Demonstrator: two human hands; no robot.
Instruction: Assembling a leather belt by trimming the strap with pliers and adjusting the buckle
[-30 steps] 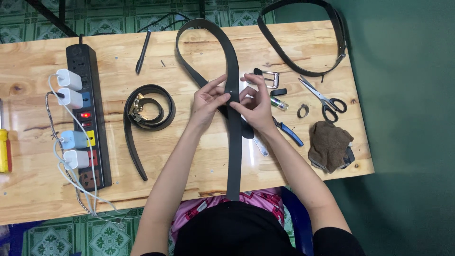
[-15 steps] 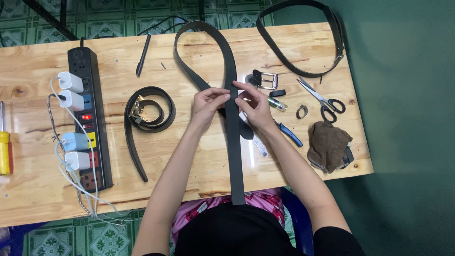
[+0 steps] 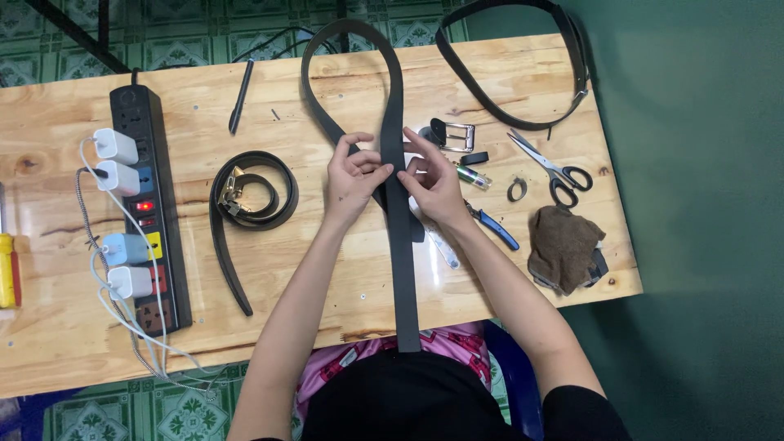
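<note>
Where the looped belt (image 3: 398, 245) crosses itself at the table (image 3: 327, 294) centre, both hands meet over it. Left hand (image 3: 353, 180) pinches the strap, fingers curled; right hand (image 3: 433, 184) grips it alongside, fingers partly open. A buckle (image 3: 453, 136) lies just beyond; scissors (image 3: 555, 167) to the right; coiled belt (image 3: 245, 196) left

"Where is there room on the table (image 3: 343, 302)?"

"There is bare wood between the coiled belt (image 3: 249, 196) and the long belt (image 3: 400, 245)."

"What is in the way on the right?"

"The buckle (image 3: 453, 136), scissors (image 3: 555, 170), blue pliers (image 3: 494, 229) and brown cloth (image 3: 565, 249) lie close together."
</note>
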